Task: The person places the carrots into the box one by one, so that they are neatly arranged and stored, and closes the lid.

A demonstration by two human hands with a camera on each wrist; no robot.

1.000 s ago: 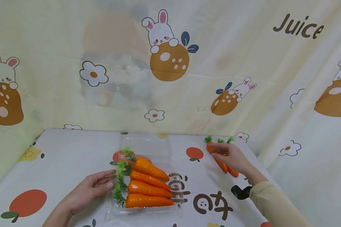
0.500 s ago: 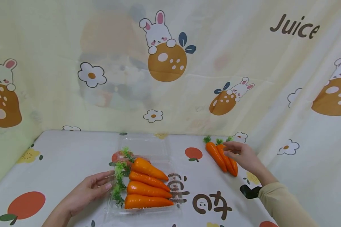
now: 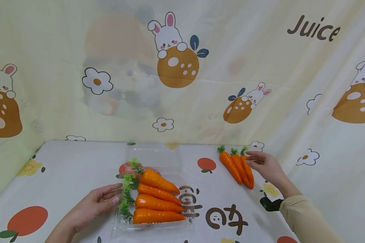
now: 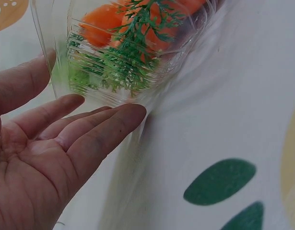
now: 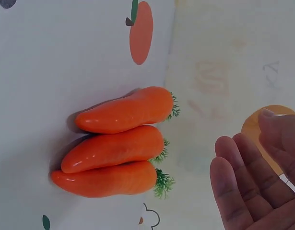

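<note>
Several orange carrots (image 3: 159, 201) with green leafy tops lie side by side in a clear plastic box (image 3: 167, 227), whose hinged lid (image 3: 154, 156) is folded back behind it. My left hand (image 3: 89, 206) is at the box's left side; in the left wrist view its fingertips (image 4: 133, 112) meet the ribbed wall, fingers extended. Three more carrots (image 3: 235, 167) rest together on the table at the back right. My right hand (image 3: 269, 167) hovers just right of them with nothing in it, its fingers loosely bent in the right wrist view (image 5: 253, 182).
A printed white cloth (image 3: 79, 162) covers the table. Behind it hangs a cream curtain (image 3: 124, 128) with rabbits and flowers, which also comes down along both sides. A black wrist strap piece (image 3: 270, 204) shows by the right sleeve (image 3: 307, 219).
My right hand has moved right, from over the three loose carrots to beside them, uncovering them. The carrots and the left hand stay in place; the head view has shifted slightly.
</note>
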